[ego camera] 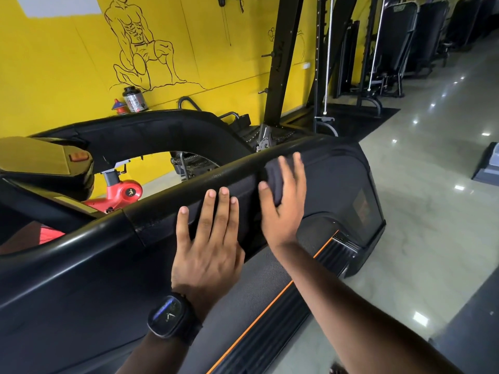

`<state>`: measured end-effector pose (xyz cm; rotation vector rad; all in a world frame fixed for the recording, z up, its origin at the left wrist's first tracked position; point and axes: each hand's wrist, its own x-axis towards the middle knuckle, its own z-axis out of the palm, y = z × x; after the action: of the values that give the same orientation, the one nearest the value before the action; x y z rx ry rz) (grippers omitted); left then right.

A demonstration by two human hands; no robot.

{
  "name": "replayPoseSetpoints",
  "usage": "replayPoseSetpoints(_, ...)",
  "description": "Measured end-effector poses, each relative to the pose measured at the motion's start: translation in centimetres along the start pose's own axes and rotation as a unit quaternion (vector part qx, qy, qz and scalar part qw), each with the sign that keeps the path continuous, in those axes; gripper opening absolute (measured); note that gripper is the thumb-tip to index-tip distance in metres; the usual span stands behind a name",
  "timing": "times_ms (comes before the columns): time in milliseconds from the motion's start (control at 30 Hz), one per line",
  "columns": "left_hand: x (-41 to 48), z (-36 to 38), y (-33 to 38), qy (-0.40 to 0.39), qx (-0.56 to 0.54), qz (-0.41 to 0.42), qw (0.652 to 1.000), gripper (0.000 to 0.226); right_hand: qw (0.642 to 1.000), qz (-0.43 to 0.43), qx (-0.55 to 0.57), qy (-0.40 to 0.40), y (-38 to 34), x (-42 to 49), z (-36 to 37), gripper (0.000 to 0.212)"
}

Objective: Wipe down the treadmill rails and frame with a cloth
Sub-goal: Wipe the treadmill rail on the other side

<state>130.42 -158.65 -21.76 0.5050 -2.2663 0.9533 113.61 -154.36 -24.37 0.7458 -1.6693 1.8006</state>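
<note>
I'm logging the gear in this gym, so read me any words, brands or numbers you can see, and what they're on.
No text reads clearly.
Label on the tub: print, too blurred to read.
Orange mark on the treadmill panel: too faint to read.
Face of the watch: hands and a blue band, no readable digits.
Lettering on the black upright: unreadable.
Round badge on the red bike: a figure, no words.

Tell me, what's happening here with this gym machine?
A person is wiping down a black treadmill. The right hand presses a dark cloth against the side rail, fingers spread. The left hand, with a watch on its wrist, rests flat on the panel just below the rail. Other gym machines stand farther back beside a yellow wall.
</note>
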Motion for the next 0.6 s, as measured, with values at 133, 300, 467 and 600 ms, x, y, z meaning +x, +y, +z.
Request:
replayPoseSetpoints(133,0.2,0.2,0.3,-0.001,-0.002,0.003,1.000,0.073,0.974,0.210,0.068,0.058,-1.9,-0.7,0.4,0.062)
replayPoseSetpoints(300,1.0,0.2,0.6,-0.003,-0.010,0.013,1.000,0.073,0.993,-0.101,-0.010,-0.054,-1.0,-0.5,-0.6,0.051)
replayPoseSetpoints(467,0.9,0.3,0.7,-0.005,0.000,0.011,1.000,0.071,0.968,0.232,0.050,0.086,-1.0,-0.6,0.3,0.059)
replayPoseSetpoints(600,1.0,0.4,0.8,0.003,0.000,0.014,1.000,0.068,0.998,0.040,0.013,-0.038,-2.4,-4.3,-0.1,0.056)
